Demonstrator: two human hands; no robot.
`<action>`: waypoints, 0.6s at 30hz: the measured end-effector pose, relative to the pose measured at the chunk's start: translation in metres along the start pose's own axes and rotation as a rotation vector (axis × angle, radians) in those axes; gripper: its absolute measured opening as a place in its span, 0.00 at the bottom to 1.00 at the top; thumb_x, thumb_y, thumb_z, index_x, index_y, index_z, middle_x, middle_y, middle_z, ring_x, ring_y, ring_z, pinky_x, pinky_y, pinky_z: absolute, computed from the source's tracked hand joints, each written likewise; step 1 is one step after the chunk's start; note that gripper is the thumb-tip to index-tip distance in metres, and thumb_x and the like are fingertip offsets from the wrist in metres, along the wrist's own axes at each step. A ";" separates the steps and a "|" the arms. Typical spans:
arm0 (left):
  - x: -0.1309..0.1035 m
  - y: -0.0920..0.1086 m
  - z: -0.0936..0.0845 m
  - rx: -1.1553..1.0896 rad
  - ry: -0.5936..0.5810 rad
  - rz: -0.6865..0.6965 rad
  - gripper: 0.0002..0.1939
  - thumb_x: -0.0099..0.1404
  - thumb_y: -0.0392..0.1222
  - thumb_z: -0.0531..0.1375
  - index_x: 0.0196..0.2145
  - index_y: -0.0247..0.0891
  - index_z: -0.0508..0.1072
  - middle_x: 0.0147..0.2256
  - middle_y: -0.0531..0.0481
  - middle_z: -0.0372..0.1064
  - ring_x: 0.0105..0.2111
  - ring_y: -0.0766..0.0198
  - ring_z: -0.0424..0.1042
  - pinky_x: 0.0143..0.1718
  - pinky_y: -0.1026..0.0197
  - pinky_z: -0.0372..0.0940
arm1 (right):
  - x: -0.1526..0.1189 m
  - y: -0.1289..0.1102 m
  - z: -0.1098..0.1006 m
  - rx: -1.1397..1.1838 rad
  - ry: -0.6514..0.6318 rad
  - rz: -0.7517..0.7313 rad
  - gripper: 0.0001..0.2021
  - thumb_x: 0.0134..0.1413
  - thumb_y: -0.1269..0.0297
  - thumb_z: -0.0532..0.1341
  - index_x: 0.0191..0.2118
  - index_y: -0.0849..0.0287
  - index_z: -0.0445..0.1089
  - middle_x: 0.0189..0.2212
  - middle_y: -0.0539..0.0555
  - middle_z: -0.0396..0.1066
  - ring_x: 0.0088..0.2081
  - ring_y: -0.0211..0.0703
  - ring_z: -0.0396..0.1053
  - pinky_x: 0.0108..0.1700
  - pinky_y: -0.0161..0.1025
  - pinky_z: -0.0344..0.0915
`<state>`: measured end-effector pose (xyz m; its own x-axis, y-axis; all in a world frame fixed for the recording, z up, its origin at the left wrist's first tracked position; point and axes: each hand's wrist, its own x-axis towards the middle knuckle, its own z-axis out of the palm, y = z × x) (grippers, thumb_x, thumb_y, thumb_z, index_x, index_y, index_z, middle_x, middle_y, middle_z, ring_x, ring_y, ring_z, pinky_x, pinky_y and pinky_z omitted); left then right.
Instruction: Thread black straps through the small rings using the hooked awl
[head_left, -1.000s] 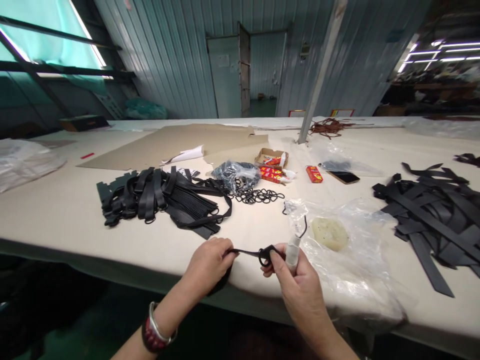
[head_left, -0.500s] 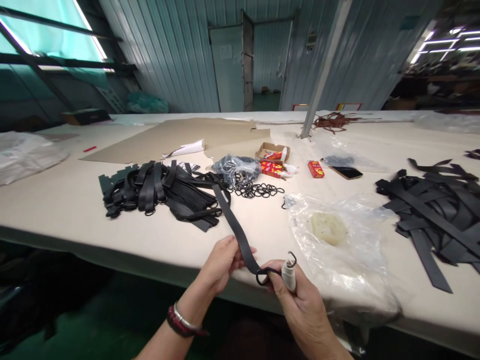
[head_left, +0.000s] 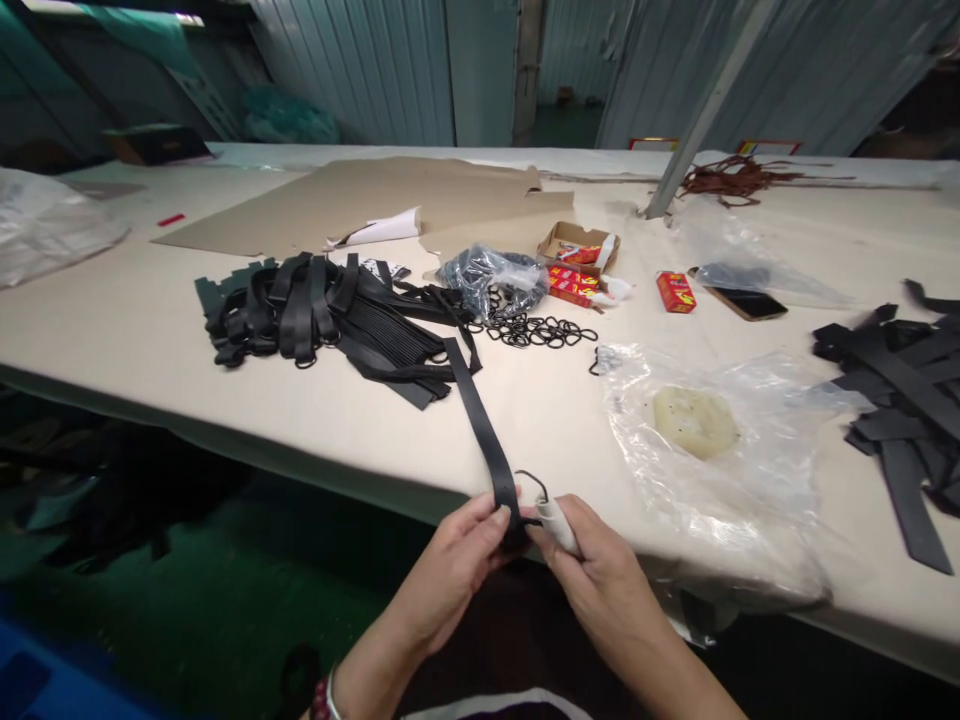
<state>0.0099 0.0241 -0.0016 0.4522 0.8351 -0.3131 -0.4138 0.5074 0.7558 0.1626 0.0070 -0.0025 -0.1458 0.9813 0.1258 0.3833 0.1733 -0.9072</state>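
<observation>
Left hand (head_left: 459, 560) closed, pinching near end of black strap (head_left: 481, 425), long axis forward-left over surface (head_left: 360, 430); right hand (head_left: 600, 565), just beside, curled round white-handled hook (head_left: 557, 527).

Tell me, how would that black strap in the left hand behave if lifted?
The black strap would probably bend easily, since it curves towards the left hand. It is likely light, being narrow and thin-looking. Its flat shape suggests sliding rather than rolling.

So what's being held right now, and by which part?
The left grip pinches a black strap by the lowest part in view; the right grip holds a hooked tool by its white handle.
</observation>
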 end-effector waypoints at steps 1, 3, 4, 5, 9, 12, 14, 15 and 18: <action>-0.002 0.001 0.000 0.036 -0.033 0.029 0.15 0.63 0.38 0.58 0.48 0.36 0.70 0.47 0.43 0.70 0.48 0.59 0.67 0.52 0.58 0.58 | 0.004 -0.003 0.000 0.002 -0.020 0.041 0.04 0.58 0.69 0.53 0.36 0.56 0.65 0.30 0.50 0.67 0.33 0.39 0.65 0.36 0.33 0.62; -0.005 0.002 -0.001 0.103 -0.054 0.054 0.19 0.61 0.35 0.60 0.50 0.38 0.69 0.48 0.45 0.69 0.49 0.58 0.65 0.54 0.58 0.55 | 0.010 -0.006 0.002 -0.012 -0.054 0.119 0.03 0.57 0.68 0.54 0.33 0.57 0.64 0.30 0.50 0.67 0.33 0.40 0.65 0.37 0.34 0.61; -0.006 0.003 -0.001 0.132 -0.044 0.058 0.19 0.60 0.34 0.61 0.50 0.39 0.69 0.48 0.46 0.69 0.49 0.58 0.66 0.54 0.58 0.55 | 0.013 -0.006 0.004 -0.025 -0.066 0.158 0.04 0.56 0.67 0.54 0.32 0.57 0.63 0.29 0.50 0.67 0.33 0.40 0.65 0.36 0.34 0.61; -0.007 0.003 -0.002 0.162 -0.023 0.062 0.18 0.60 0.34 0.61 0.49 0.38 0.70 0.47 0.46 0.70 0.47 0.58 0.67 0.53 0.58 0.56 | 0.016 -0.007 0.006 -0.035 -0.074 0.191 0.04 0.56 0.66 0.54 0.30 0.57 0.63 0.28 0.50 0.66 0.32 0.41 0.65 0.35 0.34 0.61; -0.008 0.000 -0.004 0.262 0.096 0.064 0.11 0.63 0.37 0.56 0.41 0.33 0.73 0.35 0.45 0.74 0.36 0.60 0.71 0.42 0.60 0.63 | 0.023 -0.007 0.014 0.050 -0.099 0.333 0.06 0.55 0.61 0.54 0.31 0.57 0.62 0.21 0.47 0.62 0.24 0.39 0.63 0.27 0.34 0.61; -0.009 -0.002 -0.007 0.206 0.160 0.020 0.10 0.64 0.39 0.55 0.36 0.31 0.73 0.30 0.46 0.72 0.31 0.61 0.71 0.39 0.59 0.63 | 0.025 -0.010 0.017 0.098 -0.091 0.365 0.09 0.57 0.59 0.52 0.34 0.58 0.62 0.22 0.47 0.64 0.25 0.39 0.64 0.27 0.33 0.61; -0.011 -0.002 -0.008 0.138 0.182 -0.011 0.09 0.63 0.39 0.55 0.34 0.31 0.72 0.30 0.47 0.71 0.29 0.62 0.71 0.37 0.60 0.63 | 0.025 -0.011 0.017 0.082 -0.104 0.344 0.10 0.57 0.58 0.51 0.33 0.58 0.63 0.24 0.49 0.65 0.27 0.39 0.64 0.29 0.34 0.61; -0.011 -0.001 -0.008 0.111 0.183 -0.024 0.09 0.63 0.39 0.55 0.34 0.30 0.72 0.30 0.47 0.71 0.28 0.63 0.71 0.36 0.60 0.63 | 0.025 -0.012 0.017 0.087 -0.122 0.343 0.11 0.57 0.57 0.51 0.33 0.59 0.63 0.24 0.49 0.65 0.28 0.40 0.64 0.30 0.34 0.61; -0.013 0.000 -0.009 0.069 0.174 -0.047 0.09 0.63 0.39 0.55 0.32 0.30 0.72 0.29 0.47 0.70 0.27 0.64 0.71 0.34 0.62 0.64 | 0.026 -0.012 0.019 0.160 -0.182 0.380 0.13 0.57 0.55 0.51 0.33 0.60 0.62 0.21 0.48 0.62 0.25 0.39 0.61 0.28 0.35 0.60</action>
<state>-0.0029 0.0157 -0.0024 0.3235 0.8383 -0.4389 -0.3377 0.5356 0.7740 0.1371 0.0284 0.0044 -0.1854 0.9397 -0.2875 0.2970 -0.2253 -0.9279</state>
